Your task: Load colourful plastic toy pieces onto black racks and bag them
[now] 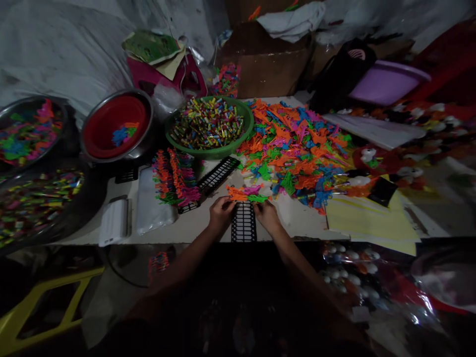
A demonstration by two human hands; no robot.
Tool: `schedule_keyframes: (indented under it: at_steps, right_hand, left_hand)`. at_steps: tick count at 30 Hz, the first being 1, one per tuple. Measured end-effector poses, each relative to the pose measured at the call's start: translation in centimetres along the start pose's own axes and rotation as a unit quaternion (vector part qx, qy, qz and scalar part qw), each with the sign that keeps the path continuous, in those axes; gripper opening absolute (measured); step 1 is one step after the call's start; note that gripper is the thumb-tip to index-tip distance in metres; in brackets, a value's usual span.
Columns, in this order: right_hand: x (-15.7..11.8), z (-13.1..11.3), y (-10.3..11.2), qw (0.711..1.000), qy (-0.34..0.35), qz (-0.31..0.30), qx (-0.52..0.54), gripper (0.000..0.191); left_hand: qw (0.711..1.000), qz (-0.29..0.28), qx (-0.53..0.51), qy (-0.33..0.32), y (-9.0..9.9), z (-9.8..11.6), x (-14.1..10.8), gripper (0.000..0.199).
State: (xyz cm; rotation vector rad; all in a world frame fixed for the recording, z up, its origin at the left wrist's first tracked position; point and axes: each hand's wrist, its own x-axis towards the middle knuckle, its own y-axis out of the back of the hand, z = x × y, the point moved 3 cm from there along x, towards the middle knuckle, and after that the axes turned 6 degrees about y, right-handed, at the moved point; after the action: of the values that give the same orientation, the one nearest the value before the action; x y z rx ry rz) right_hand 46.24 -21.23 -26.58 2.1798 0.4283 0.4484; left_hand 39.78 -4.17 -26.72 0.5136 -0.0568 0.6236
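Note:
A black slotted rack (244, 225) lies upright in view at the table's front edge, with orange, pink and green plastic pieces (248, 192) across its far end. My left hand (220, 213) is at the rack's left side, its fingers pressed together near the orange piece. On the right side, my right hand (267, 214) has its fingertips by the green piece; what they pinch is too small to tell. A second black rack (219, 174) lies slanted beyond my left hand. Rows of orange and pink pieces (178, 178) stand to its left.
A green basin (247, 121) holds small wrapped tubes. Right of it spreads a heap of colourful plastic pieces (293, 144). Clear plastic bags (152, 203) and a white box (113, 221) lie left; yellow sheets (364, 218) lie right. A red bowl (98, 131) stands farther back.

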Motion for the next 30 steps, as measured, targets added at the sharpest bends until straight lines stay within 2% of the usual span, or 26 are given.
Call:
schedule_keyframes:
  at_steps: [9,13,20,26,30]
  right_hand:
    - [1.0,-0.2,0.4,1.0,0.005,-0.017,-0.019,0.023]
    - [1.4,-0.4,0.4,0.998,-0.029,-0.038,-0.034,0.023]
    - [1.0,-1.1,0.7,0.993,-0.05,-0.079,-0.068,0.022]
    - [0.3,-1.5,0.4,0.994,-0.048,-0.061,-0.077,0.024]
    - [0.7,-1.3,0.3,0.993,-0.054,-0.074,-0.078,0.024]
  left_hand:
    - [0.999,0.001,-0.021,0.035,-0.2,-0.4,0.1,0.017]
    - [0.999,-0.003,-0.018,0.038,0.0,-0.1,0.2,0.016]
    - [0.998,-0.024,-0.018,0.05,0.3,0.2,-0.2,0.019]
    - [0.999,-0.016,0.017,0.035,0.3,0.0,-0.2,0.015]
    - [0.999,-0.02,0.009,0.043,0.1,0.2,-0.1,0.016]
